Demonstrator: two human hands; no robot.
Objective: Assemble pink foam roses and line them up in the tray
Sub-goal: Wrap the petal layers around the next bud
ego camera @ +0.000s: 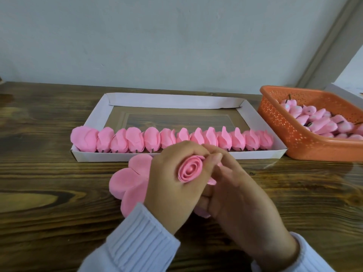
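Note:
A half-rolled pink foam rose (190,169) sits between both hands, just in front of the tray. My left hand (172,187) grips its rolled centre from the left. My right hand (233,193) pinches the outer wrap from the right. Loose pink petals (127,181) of the same piece fan out to the left on the table. The white cardboard tray (102,157) holds a row of several finished pink roses (172,139) along its near wall.
An orange perforated basket (290,138) at the right holds several pink foam buds (322,120) with short stems. The tray's far half shows bare bottom (176,118). The wooden table (49,183) meets a pale wall behind.

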